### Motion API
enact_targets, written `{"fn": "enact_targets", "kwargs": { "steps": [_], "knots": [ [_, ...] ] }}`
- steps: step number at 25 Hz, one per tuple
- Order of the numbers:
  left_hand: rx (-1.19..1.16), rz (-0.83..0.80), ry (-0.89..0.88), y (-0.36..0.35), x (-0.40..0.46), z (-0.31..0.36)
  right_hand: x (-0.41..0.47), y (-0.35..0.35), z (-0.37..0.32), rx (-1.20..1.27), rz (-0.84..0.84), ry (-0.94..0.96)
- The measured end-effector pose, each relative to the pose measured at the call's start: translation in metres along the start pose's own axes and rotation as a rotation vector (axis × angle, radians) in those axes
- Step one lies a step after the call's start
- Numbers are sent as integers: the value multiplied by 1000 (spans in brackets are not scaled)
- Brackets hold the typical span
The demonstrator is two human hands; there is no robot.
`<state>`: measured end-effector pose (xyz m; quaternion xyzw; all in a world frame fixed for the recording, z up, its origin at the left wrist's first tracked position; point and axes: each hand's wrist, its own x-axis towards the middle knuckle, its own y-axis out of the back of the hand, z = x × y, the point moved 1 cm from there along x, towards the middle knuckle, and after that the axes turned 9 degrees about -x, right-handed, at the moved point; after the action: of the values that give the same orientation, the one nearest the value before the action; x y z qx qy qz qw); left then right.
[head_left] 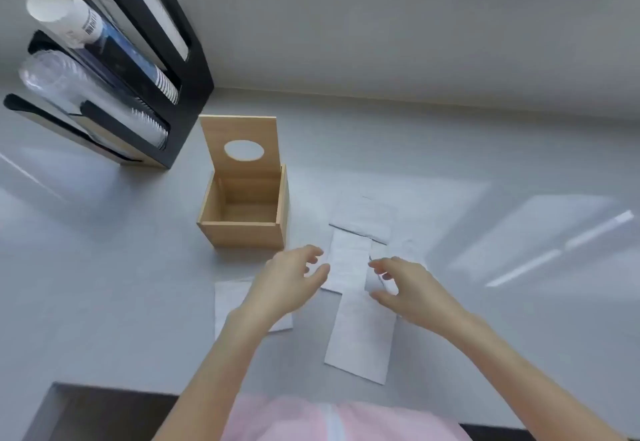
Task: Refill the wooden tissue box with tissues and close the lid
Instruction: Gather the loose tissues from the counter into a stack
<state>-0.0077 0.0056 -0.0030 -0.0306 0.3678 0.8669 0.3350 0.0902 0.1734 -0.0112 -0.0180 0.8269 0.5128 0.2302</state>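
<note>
A light wooden tissue box (242, 232) stands on the grey counter with nothing inside it. Its hinged lid (239, 130), with an oval hole, stands upright at the back. Several white folded tissues (348, 264) lie flat on the counter to the right of the box and in front of it. My left hand (287, 284) hovers just left of the middle tissue, fingers spread and curled. My right hand (405, 288) hovers on the tissue's right side, fingers apart. Neither hand holds anything. One tissue (230, 298) lies partly under my left wrist.
A black cup dispenser rack (180, 94) with paper cups (59, 11) and clear plastic cups (55, 77) stands at the back left against the wall. The counter's front edge (104, 390) runs close to my body.
</note>
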Motion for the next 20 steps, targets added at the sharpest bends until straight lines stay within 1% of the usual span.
{"fn": "enact_targets", "kwargs": {
  "steps": [2, 5, 10, 13, 17, 18, 20],
  "knots": [
    [-53, -37, 54, -12, 1, -5, 3, -4, 3, 39, -54, -23],
    [-91, -65, 120, -36, -5, -18, 4, -17, 5, -43, -88, -35],
    [35, -64, 89, -54, -11, -25, 9, -30, -3, -231, -84, -6],
    [47, -75, 59, -54, -10, -24, 11, -30, -6, -183, -127, -42],
    [37, -65, 75, -53, -10, -26, 10, -29, -10, -128, -138, 14],
    [18, -70, 76, -52, -10, -25, 9, -27, -12, -56, -136, 27],
    [-69, -82, 70, -49, -11, -26, 8, -20, -17, 165, -126, 57]
  ]
}}
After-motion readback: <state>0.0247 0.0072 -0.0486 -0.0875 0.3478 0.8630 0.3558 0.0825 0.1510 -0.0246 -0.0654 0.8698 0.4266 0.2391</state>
